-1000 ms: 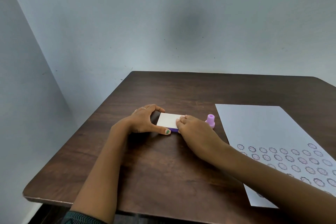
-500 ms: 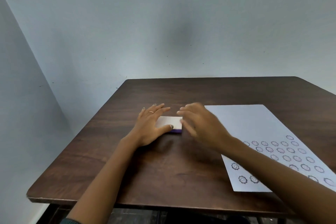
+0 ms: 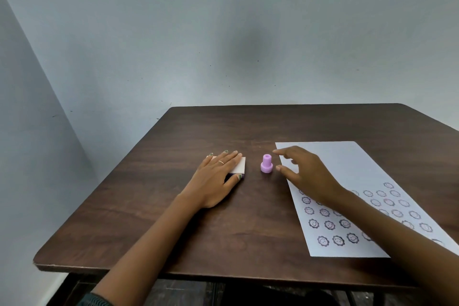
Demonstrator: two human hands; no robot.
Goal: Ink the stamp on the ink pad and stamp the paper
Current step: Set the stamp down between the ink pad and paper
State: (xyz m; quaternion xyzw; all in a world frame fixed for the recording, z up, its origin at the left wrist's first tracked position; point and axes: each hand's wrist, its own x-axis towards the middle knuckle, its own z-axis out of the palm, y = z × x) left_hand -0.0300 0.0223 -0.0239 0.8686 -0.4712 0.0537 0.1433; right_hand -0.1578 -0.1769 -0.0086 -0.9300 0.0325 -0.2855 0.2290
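Observation:
A small lilac stamp stands upright on the brown table, between my two hands. My left hand lies flat on the ink pad, a white-lidded box with a purple base, thumb at its near edge. My right hand hovers just right of the stamp, fingers spread and empty, over the left edge of the white paper. The paper carries several rows of round smiley stamp prints on its near half.
The table's left and near edges drop off to the floor. A pale wall stands right behind the far edge. Dark table legs show under the near edge.
My right hand left the ink pad and swung right, uncovering the stamp. My left hand flattened on top of the pad's lid. The camera view shifted.

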